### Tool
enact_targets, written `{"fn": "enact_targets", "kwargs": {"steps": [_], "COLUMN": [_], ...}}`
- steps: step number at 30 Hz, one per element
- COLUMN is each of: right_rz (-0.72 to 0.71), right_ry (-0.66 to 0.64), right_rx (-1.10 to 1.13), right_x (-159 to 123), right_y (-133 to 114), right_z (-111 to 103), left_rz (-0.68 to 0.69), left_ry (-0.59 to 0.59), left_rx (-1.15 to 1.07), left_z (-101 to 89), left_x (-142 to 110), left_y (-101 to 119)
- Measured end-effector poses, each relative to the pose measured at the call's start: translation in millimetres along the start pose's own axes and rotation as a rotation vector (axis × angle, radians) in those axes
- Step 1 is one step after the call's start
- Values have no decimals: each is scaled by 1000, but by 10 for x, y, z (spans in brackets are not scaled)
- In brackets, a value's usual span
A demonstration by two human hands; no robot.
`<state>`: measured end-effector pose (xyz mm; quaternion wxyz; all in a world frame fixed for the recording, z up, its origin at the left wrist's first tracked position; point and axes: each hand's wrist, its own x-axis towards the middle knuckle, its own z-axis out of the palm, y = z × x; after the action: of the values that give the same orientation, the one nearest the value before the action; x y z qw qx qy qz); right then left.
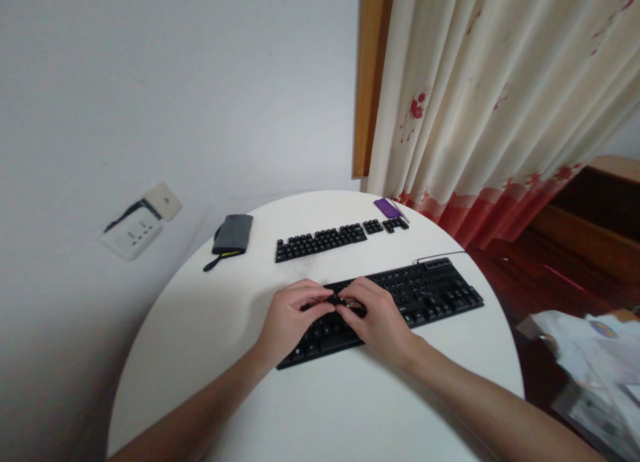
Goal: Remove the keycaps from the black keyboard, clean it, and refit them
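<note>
A black keyboard (pixel 425 295) lies across the round white table (pixel 210 329). My left hand (pixel 293 319) and my right hand (pixel 377 315) rest on its left half, fingers curled and pinched together over the keys around a small dark thing I cannot make out. Behind the keyboard, rows of loose black keycaps (pixel 320 241) are laid out in keyboard order, with smaller groups (pixel 385 225) to their right.
A grey folded pouch (pixel 233 234) with a black strap lies at the table's back left. A purple flat object (pixel 387 207) sits at the back edge by the curtain (pixel 500 102). A wall socket (pixel 133 232) is on the left wall. Papers (pixel 595 355) lie on the floor at right.
</note>
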<state>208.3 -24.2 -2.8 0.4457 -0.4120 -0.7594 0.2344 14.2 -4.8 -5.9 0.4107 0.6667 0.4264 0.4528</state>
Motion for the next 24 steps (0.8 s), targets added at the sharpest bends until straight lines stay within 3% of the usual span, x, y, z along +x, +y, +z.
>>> {"fn": "enact_targets", "kwargs": {"steps": [9, 24], "right_rz": [-90, -24], "right_ry": [-12, -22], "right_rx": [-66, -26], "right_x": [-59, -37], "right_y": [11, -1], "right_z": [38, 16], "left_rz": [2, 32], "left_ry": [-5, -38], "left_rx": [-138, -73], "left_z": [-23, -30], "left_x": [-4, 17], "left_y": [82, 25]}}
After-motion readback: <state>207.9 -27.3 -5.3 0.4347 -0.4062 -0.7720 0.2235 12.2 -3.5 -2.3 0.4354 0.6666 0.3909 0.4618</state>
